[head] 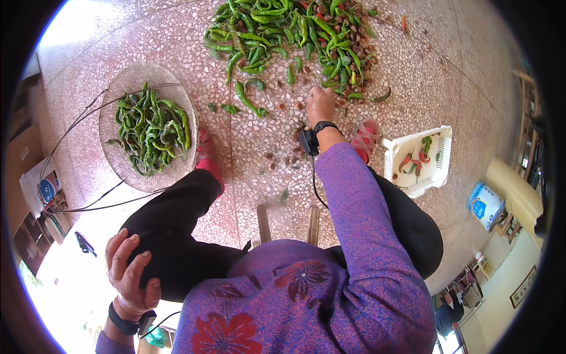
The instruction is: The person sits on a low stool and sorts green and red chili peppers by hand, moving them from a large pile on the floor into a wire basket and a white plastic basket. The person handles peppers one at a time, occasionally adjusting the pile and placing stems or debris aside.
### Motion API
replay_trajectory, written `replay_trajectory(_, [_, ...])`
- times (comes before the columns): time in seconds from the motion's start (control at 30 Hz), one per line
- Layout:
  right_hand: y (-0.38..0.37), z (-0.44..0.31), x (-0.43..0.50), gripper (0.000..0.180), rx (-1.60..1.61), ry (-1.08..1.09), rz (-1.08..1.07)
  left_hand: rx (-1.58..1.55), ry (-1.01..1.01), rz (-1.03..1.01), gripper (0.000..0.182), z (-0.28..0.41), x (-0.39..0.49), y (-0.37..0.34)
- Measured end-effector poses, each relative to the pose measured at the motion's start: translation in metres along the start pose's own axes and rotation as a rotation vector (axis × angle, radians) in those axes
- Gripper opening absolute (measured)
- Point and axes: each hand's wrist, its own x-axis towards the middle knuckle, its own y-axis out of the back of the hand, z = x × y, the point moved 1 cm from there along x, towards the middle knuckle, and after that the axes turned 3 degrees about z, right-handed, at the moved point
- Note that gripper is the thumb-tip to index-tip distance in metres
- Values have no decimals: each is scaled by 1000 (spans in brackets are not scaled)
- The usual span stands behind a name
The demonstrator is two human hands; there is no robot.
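Note:
My right hand (320,106) reaches down to the terrazzo floor at the near edge of a heap of green chili peppers (269,26). Its fingers point away from me, and whatever may be between the fingertips is hidden. Brown nuts that look like chestnuts (360,48) mix into the heap's right side, with a few red peppers among them. More nuts (287,159) lie scattered near my wrist. My left hand (128,270) rests on my left knee, fingers spread and holding nothing.
To the left stands a round translucent basket (110,163) of green peppers, with a thin wire handle. A white plastic basket (413,190) on the right holds several red and green peppers. Both my feet, in pink sandals (366,137), flank the scattered nuts. A blue-and-white container (485,207) sits farther right.

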Motion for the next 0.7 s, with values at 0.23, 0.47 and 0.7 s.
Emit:
replay_trajectory(0.23, [7,8,3,9,150,131,32,-18,12,3,36,-4,-2,1])
replay_trajectory(0.47, [-7,-21,54,31,241,51,167,-42,20,-2,35,-8,1,2])
replay_trajectory(0.7, [-18,-52,37,24,-123,-19,36,-42,33,4,35,-11,4,3])
